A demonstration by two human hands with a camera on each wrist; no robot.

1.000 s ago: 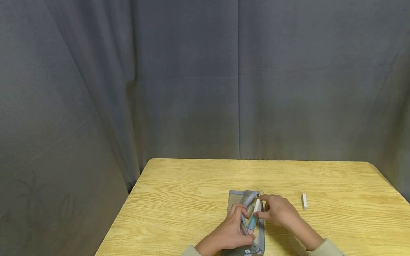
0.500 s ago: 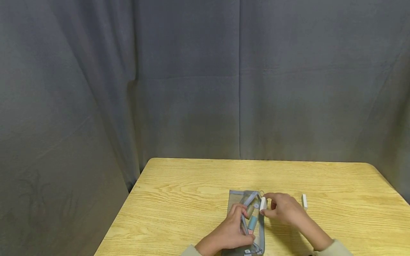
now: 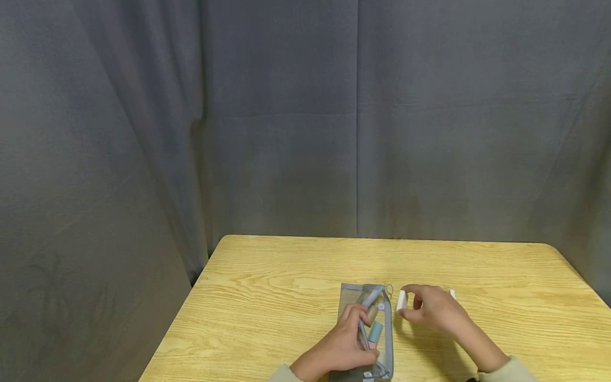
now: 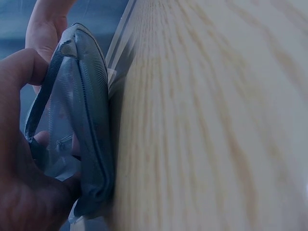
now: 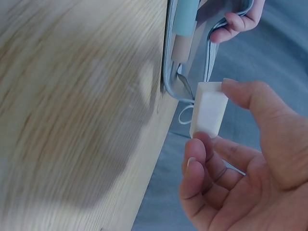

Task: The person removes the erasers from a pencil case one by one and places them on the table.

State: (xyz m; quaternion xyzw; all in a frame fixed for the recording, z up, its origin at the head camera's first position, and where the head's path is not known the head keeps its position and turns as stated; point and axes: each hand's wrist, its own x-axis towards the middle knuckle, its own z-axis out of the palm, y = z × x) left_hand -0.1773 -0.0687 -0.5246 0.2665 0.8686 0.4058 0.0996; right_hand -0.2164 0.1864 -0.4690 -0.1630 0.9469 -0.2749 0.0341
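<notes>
My left hand (image 3: pixel 341 345) grips the edge of a grey see-through zip pouch (image 3: pixel 389 345), holding its mouth apart as it lies on the table. Through the pouch show a teal cylinder (image 3: pixel 375 332) with a pinkish section and a brownish item (image 3: pixel 372 317). Just right of the pouch, my right hand (image 3: pixel 431 307) pinches a white eraser (image 5: pixel 209 110), a small block, between thumb and fingertips. In the left wrist view the pouch's zip side (image 4: pixel 91 120) stands up, the left thumb and fingers around its opening.
Partly behind the right hand, a second white block (image 3: pixel 452 293) rests on the wood-grain table (image 3: pixel 267 297). A small ring (image 3: pixel 390 289) hangs at the pouch's far right corner. Grey curtains (image 3: pixel 286 132) rise beyond the table's far edge.
My right hand has drawn back to the right, carrying the white eraser from over the pouch to beside it. The left hand keeps its grip on the pouch.
</notes>
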